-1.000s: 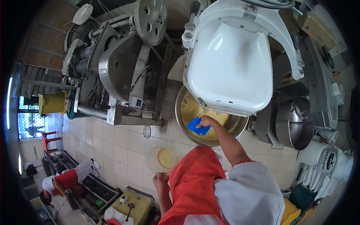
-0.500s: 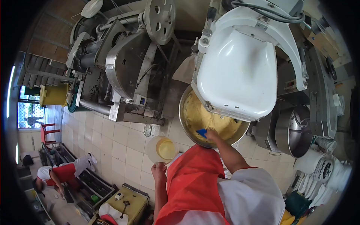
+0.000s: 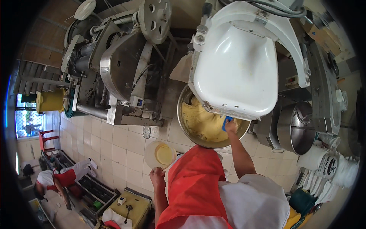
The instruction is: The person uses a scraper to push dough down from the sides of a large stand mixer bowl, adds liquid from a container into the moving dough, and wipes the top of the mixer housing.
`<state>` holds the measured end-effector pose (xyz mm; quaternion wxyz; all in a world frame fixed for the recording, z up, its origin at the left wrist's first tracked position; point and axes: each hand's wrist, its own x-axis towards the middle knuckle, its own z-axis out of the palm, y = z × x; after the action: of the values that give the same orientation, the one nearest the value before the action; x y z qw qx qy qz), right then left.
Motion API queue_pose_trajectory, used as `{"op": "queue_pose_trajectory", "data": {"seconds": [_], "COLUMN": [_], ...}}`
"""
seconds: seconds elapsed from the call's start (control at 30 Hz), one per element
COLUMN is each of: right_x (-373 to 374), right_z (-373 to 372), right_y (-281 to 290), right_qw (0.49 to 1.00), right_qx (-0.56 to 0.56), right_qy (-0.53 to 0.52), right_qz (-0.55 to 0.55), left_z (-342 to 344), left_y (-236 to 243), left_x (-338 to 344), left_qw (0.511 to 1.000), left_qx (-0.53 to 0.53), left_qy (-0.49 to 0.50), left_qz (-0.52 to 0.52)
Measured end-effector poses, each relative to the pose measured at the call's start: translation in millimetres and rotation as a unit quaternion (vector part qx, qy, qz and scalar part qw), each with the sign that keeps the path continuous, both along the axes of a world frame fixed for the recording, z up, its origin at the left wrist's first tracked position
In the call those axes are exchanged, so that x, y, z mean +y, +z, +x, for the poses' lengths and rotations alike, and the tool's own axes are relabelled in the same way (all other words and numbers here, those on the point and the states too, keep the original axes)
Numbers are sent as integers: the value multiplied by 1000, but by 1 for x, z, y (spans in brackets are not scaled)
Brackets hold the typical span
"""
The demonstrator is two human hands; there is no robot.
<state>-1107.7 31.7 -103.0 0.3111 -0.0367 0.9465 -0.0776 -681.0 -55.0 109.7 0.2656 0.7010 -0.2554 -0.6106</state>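
Observation:
A steel mixing bowl (image 3: 182, 126) stands below the white mixer head (image 3: 236, 72), holding pale yellow dough or batter (image 3: 202, 121). My right hand (image 3: 231, 125) grips a blue scraper (image 3: 226, 123) inside the bowl, at its right side close to the mixer head's lower edge. At the bowl's left, my left hand (image 3: 157, 176) is closed at the near rim of a translucent plastic container (image 3: 149, 152), apparently holding it. Yellow liquid (image 3: 164, 154) lies in that container. The mixer head hides the far part of the bowl.
A large metal machine with a wheel (image 3: 154, 23) occupies the far left. Another steel bowl (image 3: 295, 131) stands at right, above stacked white sacks (image 3: 324, 164). A glass jar (image 3: 146, 132) sits on the tiled floor. Another person (image 3: 65, 179) works at the lower left.
My right hand has moved the blue scraper rightward and up, from the bowl's near middle to its right side. My left hand stays at the container. The whole view has shifted slightly.

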Motion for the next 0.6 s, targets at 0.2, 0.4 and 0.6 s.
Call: {"op": "queue_pose_trajectory", "data": {"seconds": [0.2, 0.4, 0.6], "right_x": [-38, -20, -1], "right_z": [18, 103, 79], "right_y": [-35, -79, -22], "right_qw": [982, 946, 922], "right_qx": [46, 24, -12], "right_qy": [141, 319, 386], "right_qz": [-116, -53, 15], "left_z": [17, 40, 67], "left_y": [20, 18, -6], "left_x": [27, 78, 110], "left_qw": [998, 988, 993], "left_qx": [-6, -128, 32], "left_qy": [57, -63, 101], "left_qz": [3, -64, 43]}}
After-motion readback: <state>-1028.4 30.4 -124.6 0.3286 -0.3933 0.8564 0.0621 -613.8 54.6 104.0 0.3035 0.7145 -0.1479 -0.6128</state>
